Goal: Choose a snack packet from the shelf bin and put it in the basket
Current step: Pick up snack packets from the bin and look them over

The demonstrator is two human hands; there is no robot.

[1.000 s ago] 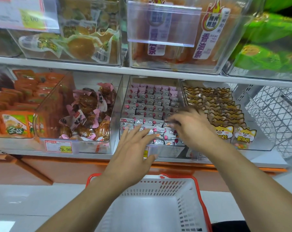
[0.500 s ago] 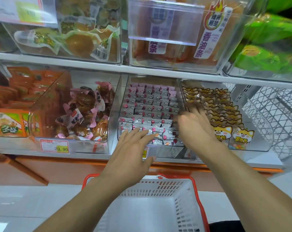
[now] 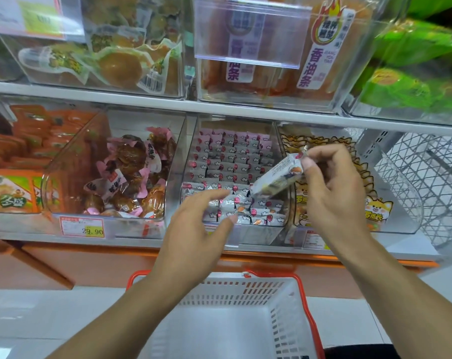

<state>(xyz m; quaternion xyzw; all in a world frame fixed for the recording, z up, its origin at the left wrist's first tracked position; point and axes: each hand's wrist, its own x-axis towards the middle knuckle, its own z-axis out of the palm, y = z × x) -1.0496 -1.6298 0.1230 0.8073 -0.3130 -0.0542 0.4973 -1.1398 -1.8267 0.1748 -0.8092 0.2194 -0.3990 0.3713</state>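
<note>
My right hand (image 3: 333, 193) pinches one end of a small white snack packet (image 3: 276, 177), lifted above the clear shelf bin (image 3: 256, 233) that holds several rows of the same white and pink packets (image 3: 232, 164). The packet hangs tilted, its lower end just over the bin. My left hand (image 3: 193, 234) hovers open with fingers spread in front of the bin's lower left corner, holding nothing. Below both hands sits the white basket with a red rim (image 3: 301, 283), nothing visible inside it.
Left of the bin stands a clear bin of brown wrapped snacks (image 3: 131, 177) with a 29.90 price tag (image 3: 82, 226), then orange packets (image 3: 15, 187). To the right is a bin of yellow fox-printed packets (image 3: 375, 211) and a wire rack (image 3: 432, 182). An upper shelf (image 3: 168, 102) overhangs.
My right hand, which lay flat on the packets in the bin, has risen with one packet pinched in its fingers. My left hand stayed near the bin front.
</note>
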